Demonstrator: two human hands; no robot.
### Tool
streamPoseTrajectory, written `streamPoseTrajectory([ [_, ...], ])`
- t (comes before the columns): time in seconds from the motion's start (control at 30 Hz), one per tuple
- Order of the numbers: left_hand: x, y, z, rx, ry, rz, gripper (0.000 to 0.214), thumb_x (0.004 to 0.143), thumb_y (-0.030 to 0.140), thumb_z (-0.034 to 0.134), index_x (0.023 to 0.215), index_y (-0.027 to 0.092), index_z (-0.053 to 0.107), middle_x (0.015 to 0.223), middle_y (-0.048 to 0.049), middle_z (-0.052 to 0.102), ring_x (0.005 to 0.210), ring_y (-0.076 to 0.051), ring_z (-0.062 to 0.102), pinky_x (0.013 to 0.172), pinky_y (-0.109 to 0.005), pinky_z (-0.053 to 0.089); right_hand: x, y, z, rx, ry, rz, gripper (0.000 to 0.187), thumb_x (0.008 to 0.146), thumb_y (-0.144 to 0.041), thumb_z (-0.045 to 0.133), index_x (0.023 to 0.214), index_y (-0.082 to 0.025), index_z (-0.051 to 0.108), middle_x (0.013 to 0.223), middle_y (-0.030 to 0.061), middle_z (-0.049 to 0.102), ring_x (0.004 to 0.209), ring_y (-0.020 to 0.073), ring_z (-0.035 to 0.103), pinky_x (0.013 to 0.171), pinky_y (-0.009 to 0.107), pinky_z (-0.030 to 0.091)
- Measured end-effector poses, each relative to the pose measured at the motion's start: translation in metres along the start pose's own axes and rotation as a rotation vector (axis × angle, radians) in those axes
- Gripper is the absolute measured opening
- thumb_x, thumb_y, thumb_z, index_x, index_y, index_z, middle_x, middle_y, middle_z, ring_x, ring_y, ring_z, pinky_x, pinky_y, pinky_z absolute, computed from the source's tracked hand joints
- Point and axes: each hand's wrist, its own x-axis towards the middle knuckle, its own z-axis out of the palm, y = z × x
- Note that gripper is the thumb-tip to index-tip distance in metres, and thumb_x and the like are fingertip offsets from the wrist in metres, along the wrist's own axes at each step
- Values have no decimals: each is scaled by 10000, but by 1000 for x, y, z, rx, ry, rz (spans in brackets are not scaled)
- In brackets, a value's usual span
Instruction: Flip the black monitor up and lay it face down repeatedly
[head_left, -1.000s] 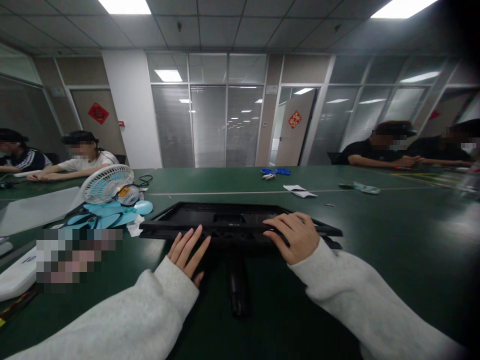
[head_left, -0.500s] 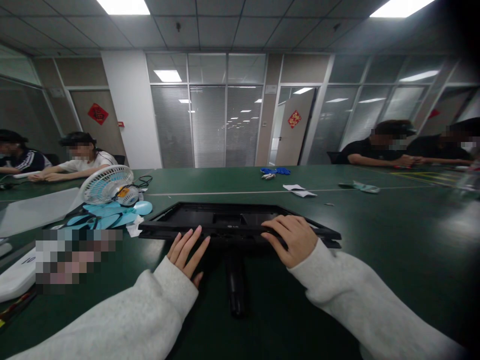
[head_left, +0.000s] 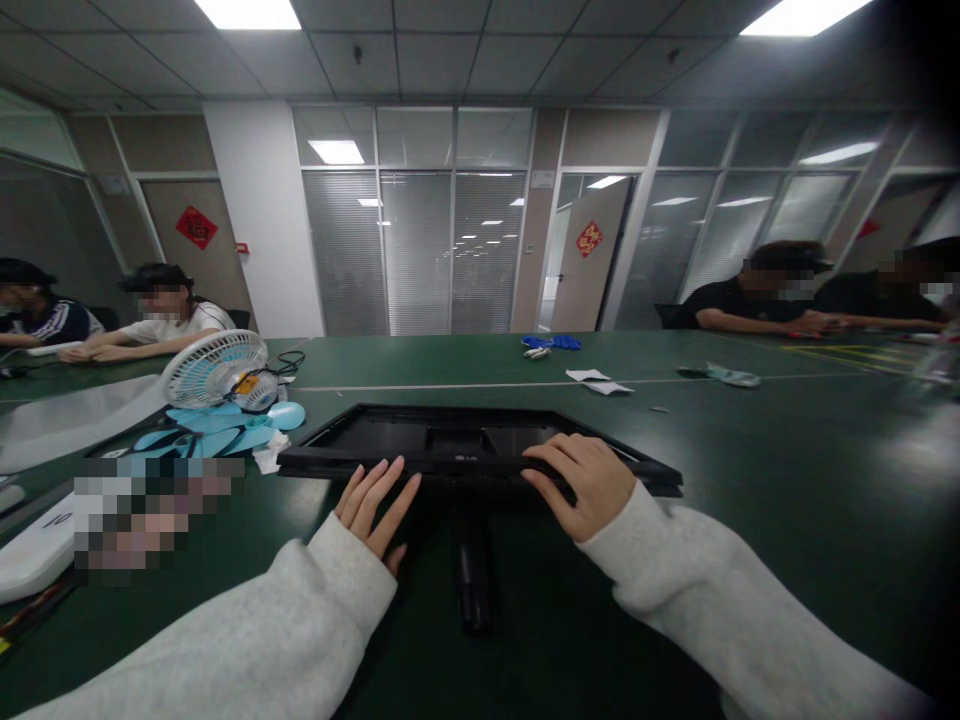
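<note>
My right hand (head_left: 589, 485) has open counter (head_left: 795, 520) toward the near right corner. Between it and my left hand (head_left: 377, 505) juts the stem (head_left: 472, 580), a gap either side. The frame (head_left: 465, 464) bars my way to the far edge; fan (head_left: 217, 368), blades (head_left: 214, 430) and white casing (head_left: 37, 540) crowd the left.

A green table (head_left: 787, 500) is supporting a black LG frame (head_left: 465, 464); left of this frame, a white fan (head_left: 214, 370) and light-blue blades (head_left: 217, 430) are resting; beyond it, white papers (head_left: 609, 388) are lying.
</note>
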Motion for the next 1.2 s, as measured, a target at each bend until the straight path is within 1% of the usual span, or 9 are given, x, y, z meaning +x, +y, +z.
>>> streamPoseTrajectory([
  [0.1,0,0,0,-18,9,0,644,820,262,504,1446,193,367,1505,-112,317,1370,-297,324,1138,-489,265,0,-1,0,11,4,1,233,927,-350,496,974,-175,642,898,71,625,810,192,530,767,346,371],
  [0.23,0,0,-1,-22,-10,-9,643,823,282,513,1445,197,373,1509,-105,315,1369,-298,325,1141,-484,265,-1,-1,-1,11,-8,8,236,925,-350,496,967,-171,644,889,70,623,798,191,523,747,344,369],
  [0.57,0,0,0,-19,8,2,629,819,238,485,1437,183,384,1502,-116,320,1372,-299,318,1135,-491,269,-1,0,1,12,-7,9,234,921,-351,499,970,-173,642,887,70,615,793,192,523,750,349,381],
  [0.73,0,0,0,-27,9,2,635,814,243,488,1437,185,383,1502,-114,318,1370,-293,323,1137,-479,260,-2,-1,3,7,39,-33,233,898,-341,520,988,-165,641,903,79,611,830,209,541,789,384,407],
  [0.83,0,1,0,-31,7,-3,630,810,240,488,1431,188,393,1501,-106,323,1370,-289,324,1140,-471,255,-2,-7,2,-3,58,-78,271,883,-305,528,1082,-153,631,995,100,620,907,229,554,831,409,427],
  [0.97,1,1,-1,-34,25,1,614,823,213,469,1431,178,390,1492,-108,337,1371,-282,325,1139,-470,254,-1,-18,-1,-5,83,-176,424,874,-271,540,1278,-143,548,1222,125,584,1101,245,532,971,441,410],
  [1.03,2,1,-1,-29,35,8,615,833,203,461,1441,169,374,1493,-110,341,1373,-278,324,1140,-465,251,-1,-22,-2,-10,75,-217,494,881,-258,524,1361,-150,481,1357,128,506,1220,244,477,1038,447,372],
  [1.1,2,0,-1,-23,41,30,615,854,225,459,1455,153,351,1499,-114,342,1377,-279,322,1145,-462,236,0,-26,-3,-24,34,-261,551,891,-258,497,1427,-166,405,1463,118,398,1322,249,390,1086,463,325],
  [1.2,2,-2,0,-28,32,70,606,897,309,450,1469,151,333,1509,-111,343,1388,-284,305,1161,-465,181,0,-31,-4,-67,-43,-321,621,905,-294,470,1491,-196,290,1531,77,280,1402,251,262,1138,491,225],
])
